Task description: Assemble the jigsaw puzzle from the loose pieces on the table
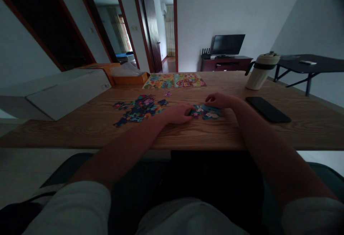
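A partly joined jigsaw section (212,114) with white rabbits on a blue-green ground lies flat on the table in front of me. My left hand (180,114) is at its left edge, thumb and fingers closed on a puzzle piece (191,113) there. At the section's upper edge rests my right hand (219,100), its fingers curled together; whatever may be in them is hidden. Left of my left hand spreads a heap of loose puzzle pieces (139,109), dark blue and multicoloured. A single pink piece (167,94) lies apart, beyond the heap.
Behind the pieces lies a colourful printed sheet (174,80). A white box (70,93) and an orange open box (129,80) occupy the left side. On the right are a black phone (267,109) and a cream flask (262,72). The wooden table's (199,138) front edge is near me.
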A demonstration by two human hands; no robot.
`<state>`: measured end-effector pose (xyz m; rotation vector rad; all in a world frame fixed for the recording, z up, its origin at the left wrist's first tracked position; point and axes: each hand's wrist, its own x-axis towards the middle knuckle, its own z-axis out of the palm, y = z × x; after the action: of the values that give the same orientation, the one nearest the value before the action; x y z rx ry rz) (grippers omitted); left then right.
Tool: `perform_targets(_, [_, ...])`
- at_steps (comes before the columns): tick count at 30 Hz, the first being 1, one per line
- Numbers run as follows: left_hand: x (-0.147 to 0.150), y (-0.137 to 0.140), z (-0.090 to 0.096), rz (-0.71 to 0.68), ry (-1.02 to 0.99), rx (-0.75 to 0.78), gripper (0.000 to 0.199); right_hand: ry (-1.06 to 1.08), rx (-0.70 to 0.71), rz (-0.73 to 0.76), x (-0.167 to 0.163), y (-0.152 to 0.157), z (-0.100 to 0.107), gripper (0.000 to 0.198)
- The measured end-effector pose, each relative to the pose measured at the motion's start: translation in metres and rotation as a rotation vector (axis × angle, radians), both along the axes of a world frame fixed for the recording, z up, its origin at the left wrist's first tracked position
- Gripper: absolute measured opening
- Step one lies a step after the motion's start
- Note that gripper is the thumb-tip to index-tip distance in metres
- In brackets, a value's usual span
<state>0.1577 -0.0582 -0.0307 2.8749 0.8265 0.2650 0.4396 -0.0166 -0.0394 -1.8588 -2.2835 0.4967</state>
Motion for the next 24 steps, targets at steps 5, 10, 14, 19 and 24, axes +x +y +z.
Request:
perform_targets(5, [0.004,-0.001,-0.002,0.017,0.026,0.031,0.033,0.018,-0.013,0.003,-0.002,0.000,0.001,0.038])
perform_targets(10, [0.004,-0.007,0.002,0.021,0.020,0.048,0.033,0.013,-0.026,-0.021,-0.004,-0.002,0.002,0.039])
perform_targets(14, [-0.001,-0.011,0.012,0.084,-0.023,0.057,0.041,0.026,-0.018,-0.009,-0.005,-0.003,0.003,0.037])
perform_targets(19, [-0.005,-0.014,0.017,0.123,-0.014,0.079,0.044,0.025,-0.018,-0.020,-0.004,-0.002,0.001,0.037])
perform_targets(24, [0.001,-0.017,0.006,0.188,0.038,0.112,0.046,0.021,-0.028,-0.029,-0.004,-0.001,0.002,0.037])
